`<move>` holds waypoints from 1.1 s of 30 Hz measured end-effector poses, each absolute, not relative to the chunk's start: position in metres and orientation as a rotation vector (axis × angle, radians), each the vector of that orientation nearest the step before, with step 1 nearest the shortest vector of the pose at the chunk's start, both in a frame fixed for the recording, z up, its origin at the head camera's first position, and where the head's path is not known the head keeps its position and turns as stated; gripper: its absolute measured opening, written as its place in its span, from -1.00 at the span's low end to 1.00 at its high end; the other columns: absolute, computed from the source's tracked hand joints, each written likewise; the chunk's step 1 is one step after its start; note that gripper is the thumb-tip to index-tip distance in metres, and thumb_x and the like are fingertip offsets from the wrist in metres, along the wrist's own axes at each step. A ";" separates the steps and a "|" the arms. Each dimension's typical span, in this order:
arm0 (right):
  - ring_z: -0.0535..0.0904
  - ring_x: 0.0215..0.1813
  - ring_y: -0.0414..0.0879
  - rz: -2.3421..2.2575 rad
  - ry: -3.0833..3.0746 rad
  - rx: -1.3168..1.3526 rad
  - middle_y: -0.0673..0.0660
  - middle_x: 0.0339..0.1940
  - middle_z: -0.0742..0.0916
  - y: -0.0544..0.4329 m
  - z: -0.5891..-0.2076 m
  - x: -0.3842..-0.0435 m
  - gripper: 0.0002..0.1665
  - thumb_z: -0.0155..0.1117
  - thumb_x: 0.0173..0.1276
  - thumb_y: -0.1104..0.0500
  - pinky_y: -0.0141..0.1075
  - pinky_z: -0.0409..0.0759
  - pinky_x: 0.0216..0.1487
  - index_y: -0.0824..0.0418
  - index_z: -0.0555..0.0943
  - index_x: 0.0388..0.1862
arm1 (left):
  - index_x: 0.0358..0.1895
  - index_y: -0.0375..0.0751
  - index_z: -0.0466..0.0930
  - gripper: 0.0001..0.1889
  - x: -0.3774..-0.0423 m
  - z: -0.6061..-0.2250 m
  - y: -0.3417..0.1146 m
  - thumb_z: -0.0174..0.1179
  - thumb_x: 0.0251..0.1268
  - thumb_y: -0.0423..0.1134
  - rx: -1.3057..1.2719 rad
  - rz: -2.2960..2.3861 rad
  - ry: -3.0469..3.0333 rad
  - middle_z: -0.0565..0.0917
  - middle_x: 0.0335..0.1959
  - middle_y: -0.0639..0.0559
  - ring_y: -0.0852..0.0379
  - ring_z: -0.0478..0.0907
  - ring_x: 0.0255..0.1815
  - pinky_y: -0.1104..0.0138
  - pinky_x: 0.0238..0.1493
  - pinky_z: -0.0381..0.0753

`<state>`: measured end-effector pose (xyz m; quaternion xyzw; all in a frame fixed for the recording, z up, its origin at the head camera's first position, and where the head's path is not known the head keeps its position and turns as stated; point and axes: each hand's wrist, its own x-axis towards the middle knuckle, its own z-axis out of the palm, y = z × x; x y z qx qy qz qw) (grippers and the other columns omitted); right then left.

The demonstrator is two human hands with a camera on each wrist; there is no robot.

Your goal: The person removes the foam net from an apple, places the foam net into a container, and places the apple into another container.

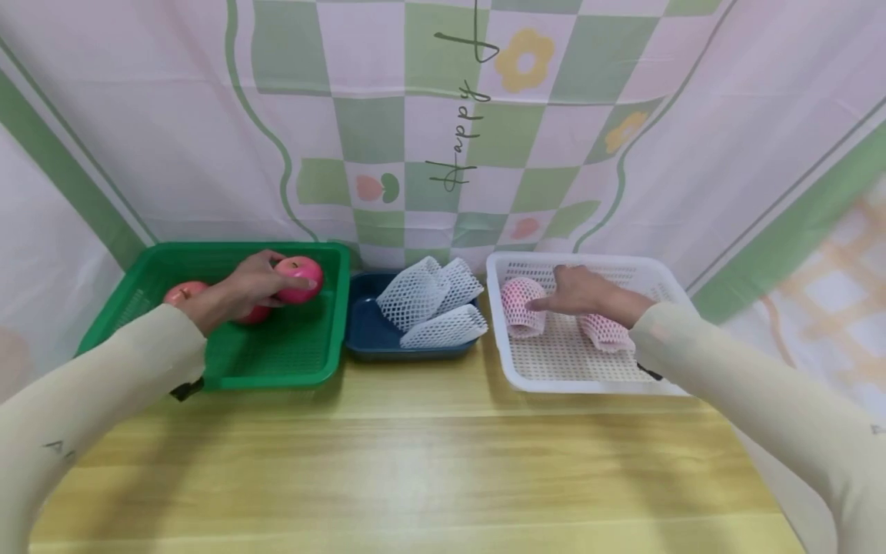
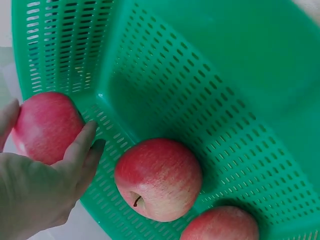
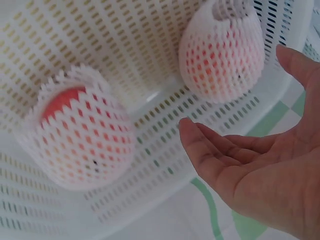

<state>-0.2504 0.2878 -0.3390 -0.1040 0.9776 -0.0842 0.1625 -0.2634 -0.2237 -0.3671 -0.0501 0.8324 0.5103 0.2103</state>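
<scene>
Thumb and fingers of my left hand (image 1: 252,283) grip a red apple (image 1: 301,277) over the right part of the green basket (image 1: 270,380). Two more apples lie in that basket; the left wrist view shows one apple (image 2: 159,180) whole and another apple (image 2: 222,226) cut off by the frame's lower edge. Over the white basket (image 1: 588,386), my right hand (image 1: 581,291) has its fingers extended and holds nothing. Two apples in white foam net sleeves sit inside it: one netted apple (image 3: 80,135) with red skin showing at the sleeve's opening, the other netted apple (image 3: 222,57) nearer the thumb.
Between the baskets stands a dark blue tray (image 1: 374,338) with several white foam nets (image 1: 443,327) in it. All three containers line the back of the wooden table (image 1: 415,462), against a checked curtain (image 1: 443,131).
</scene>
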 end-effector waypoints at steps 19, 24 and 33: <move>0.69 -0.12 0.22 -0.479 2.682 -0.059 0.30 -0.18 0.63 0.280 -0.365 -0.255 -0.08 0.27 0.43 -0.43 0.01 0.75 -0.05 0.47 0.51 0.03 | 0.39 -0.51 0.25 -0.25 -0.263 -0.380 -0.219 0.42 0.38 -0.12 -0.071 1.252 2.381 0.38 0.39 -0.40 -0.19 0.49 0.28 -0.06 0.30 0.64; 0.68 -0.11 0.16 -0.521 2.671 -0.034 0.18 -0.26 0.58 0.275 -0.371 -0.258 -0.21 0.29 0.40 -0.44 -0.01 0.77 -0.02 0.32 0.51 -0.16 | -0.01 -0.24 0.36 -0.59 -0.263 -0.385 -0.215 0.40 0.39 -0.13 -0.082 1.243 2.367 0.48 0.15 -0.18 -0.02 0.51 0.09 -0.02 0.22 0.65; 0.63 -0.17 0.06 -0.553 2.678 -0.026 0.23 -0.19 0.64 0.269 -0.378 -0.263 -0.26 0.32 0.39 -0.35 -0.05 0.77 -0.13 0.35 0.52 -0.07 | -0.31 -0.11 0.29 -0.61 -0.264 -0.385 -0.212 0.39 0.43 -0.12 -0.068 1.184 2.313 0.51 -0.06 -0.04 -0.07 0.49 0.12 -0.14 0.32 0.57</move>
